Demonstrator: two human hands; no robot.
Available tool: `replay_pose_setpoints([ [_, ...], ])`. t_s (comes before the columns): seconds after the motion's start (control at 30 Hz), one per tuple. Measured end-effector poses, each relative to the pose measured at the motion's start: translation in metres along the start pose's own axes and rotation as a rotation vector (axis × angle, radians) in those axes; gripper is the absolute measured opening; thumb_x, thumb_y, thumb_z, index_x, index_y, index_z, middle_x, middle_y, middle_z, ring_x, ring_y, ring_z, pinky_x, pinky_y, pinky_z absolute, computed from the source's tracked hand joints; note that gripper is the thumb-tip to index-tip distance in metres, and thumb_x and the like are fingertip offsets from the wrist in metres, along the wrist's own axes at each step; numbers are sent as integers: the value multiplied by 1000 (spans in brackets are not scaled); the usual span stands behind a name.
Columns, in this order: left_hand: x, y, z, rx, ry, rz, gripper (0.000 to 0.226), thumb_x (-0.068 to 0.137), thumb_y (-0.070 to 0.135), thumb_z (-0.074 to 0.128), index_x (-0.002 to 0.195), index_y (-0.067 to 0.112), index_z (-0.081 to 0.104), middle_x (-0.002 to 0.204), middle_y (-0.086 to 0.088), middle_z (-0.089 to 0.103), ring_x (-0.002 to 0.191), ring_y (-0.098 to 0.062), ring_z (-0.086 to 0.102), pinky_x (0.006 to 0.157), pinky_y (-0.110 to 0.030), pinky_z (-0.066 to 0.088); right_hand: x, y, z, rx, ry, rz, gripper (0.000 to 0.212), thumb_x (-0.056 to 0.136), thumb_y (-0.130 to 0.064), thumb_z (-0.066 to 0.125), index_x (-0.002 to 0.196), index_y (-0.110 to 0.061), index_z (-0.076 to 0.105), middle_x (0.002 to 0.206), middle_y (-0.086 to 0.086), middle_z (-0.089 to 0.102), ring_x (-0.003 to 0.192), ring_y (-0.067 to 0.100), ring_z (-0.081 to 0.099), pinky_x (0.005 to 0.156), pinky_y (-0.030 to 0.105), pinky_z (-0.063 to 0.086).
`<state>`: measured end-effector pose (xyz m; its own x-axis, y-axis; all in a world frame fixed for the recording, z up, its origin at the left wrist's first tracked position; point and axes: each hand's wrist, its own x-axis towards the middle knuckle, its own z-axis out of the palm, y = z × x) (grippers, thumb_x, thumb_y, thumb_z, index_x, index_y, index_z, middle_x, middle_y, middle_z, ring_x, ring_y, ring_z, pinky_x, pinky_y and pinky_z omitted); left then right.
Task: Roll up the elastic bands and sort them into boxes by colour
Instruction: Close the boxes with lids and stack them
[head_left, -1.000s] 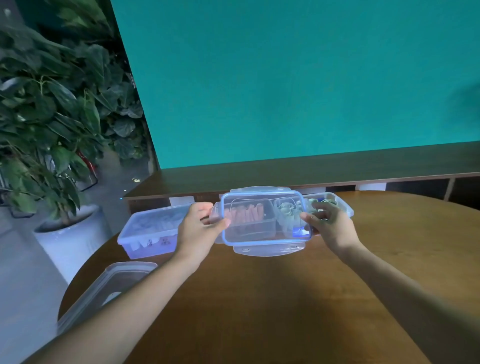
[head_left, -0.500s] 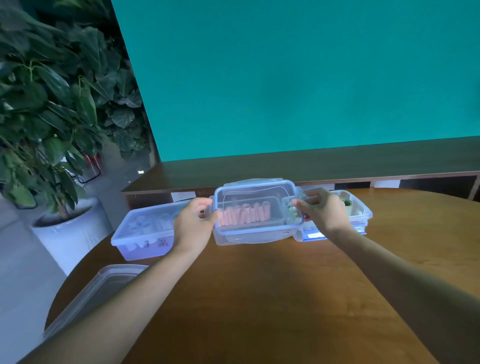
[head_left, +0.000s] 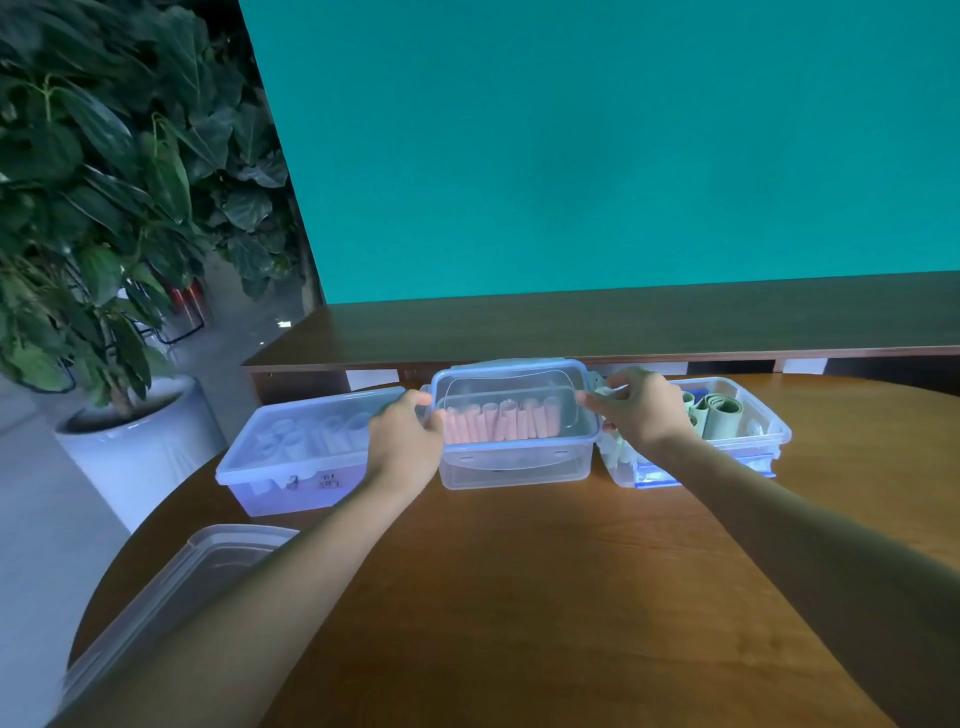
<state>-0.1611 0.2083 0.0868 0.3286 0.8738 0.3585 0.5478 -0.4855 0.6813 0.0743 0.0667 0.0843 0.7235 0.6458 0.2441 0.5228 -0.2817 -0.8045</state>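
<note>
Your left hand (head_left: 402, 441) and right hand (head_left: 636, 413) grip the ends of the blue-rimmed clear plastic lid (head_left: 511, 397) on the clear box of pink rolled bands (head_left: 501, 421), mid-row on the wooden bench (head_left: 519, 571). Seat all corners square before pressing down evenly.

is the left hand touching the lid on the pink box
Touching. The head view shows the left hand with fingers curled on the left edge of the lid over the pink box.

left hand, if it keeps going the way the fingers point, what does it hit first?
The left hand points right, already at the lid of the box of pink rolls. That lid and box come first; contact looks made.
</note>
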Motion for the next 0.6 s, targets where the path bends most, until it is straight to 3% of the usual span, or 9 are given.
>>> replay_pose_setpoints([
  [0.07,-1,1,2,45,-23,-5,32,100,20,55,129,10,62,117,-9,68,110,-28,59,85,-28,40,3,1,3,-24,-9,16,43,83,-47,79,108,-16,63,80,5,71,71,12,67,51,21,40],
  [0.2,-2,3,6,90,-45,-4,24,100,12,49,119,6,61,101,-6,61,89,-22,48,72,-27,35,6,4,6,-105,-33,49,51,86,-50,75,117,-12,64,90,7,71,84,22,63,61,31,40],
  [0.3,-3,5,10,117,-82,-6,30,100,8,46,127,9,58,113,-11,62,89,-19,47,69,-27,36,9,5,7,-144,-20,32,45,87,-50,73,113,-14,65,82,1,68,71,13,58,54,26,37],
  [0.4,-4,8,12,115,-82,-14,34,99,4,43,130,7,57,118,-13,60,90,-18,47,70,-27,37,11,4,8,-182,-8,38,35,89,-48,72,90,-13,64,67,2,63,57,14,50,48,27,32],
  [0.47,-3,10,14,129,-85,-14,38,98,2,42,134,6,54,122,-15,58,95,-21,50,72,-27,37,13,3,10,-221,-10,44,45,89,-48,71,73,-8,58,60,5,54,52,18,41,47,29,27],
  [0.6,1,9,20,146,-98,-32,45,96,0,41,139,7,51,121,-17,55,103,-31,58,75,-34,46,16,3,12,-244,-28,58,50,90,-47,70,65,-11,48,56,4,45,51,19,35,48,29,24],
])
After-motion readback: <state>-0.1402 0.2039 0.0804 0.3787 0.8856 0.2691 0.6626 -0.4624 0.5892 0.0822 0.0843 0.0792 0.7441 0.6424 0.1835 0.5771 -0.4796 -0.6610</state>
